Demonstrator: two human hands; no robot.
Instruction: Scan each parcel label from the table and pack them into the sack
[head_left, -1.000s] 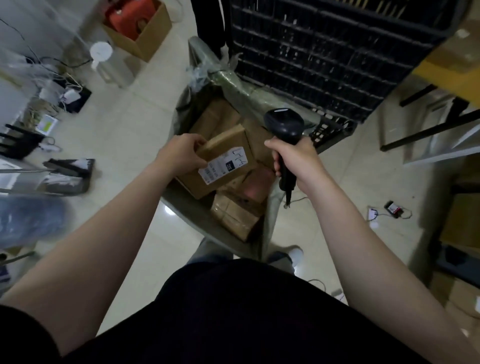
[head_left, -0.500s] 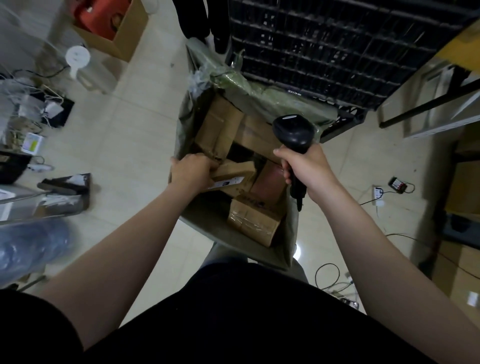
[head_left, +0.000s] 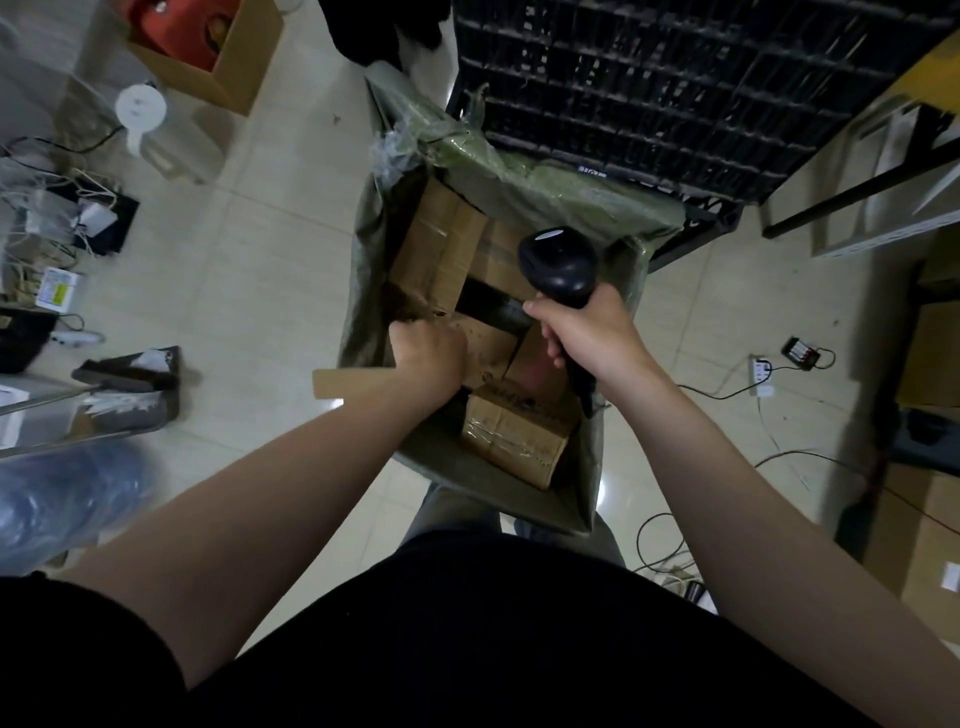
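The parcel (head_left: 485, 345) is sitting down inside the green sack (head_left: 363, 270) among other boxes (head_left: 519, 441), with the left hand (head_left: 428, 353) curling its fingers over its near edge, while the right hand (head_left: 592, 335) is wrapping its fingers tight around the black scanner (head_left: 561, 262) just over the sack's opening.

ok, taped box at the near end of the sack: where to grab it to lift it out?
From above, pinching the taped box across its top face, edge to edge. That face lies exposed upward, while the sack wall hugs its near and right sides, so a side approach looks blocked.
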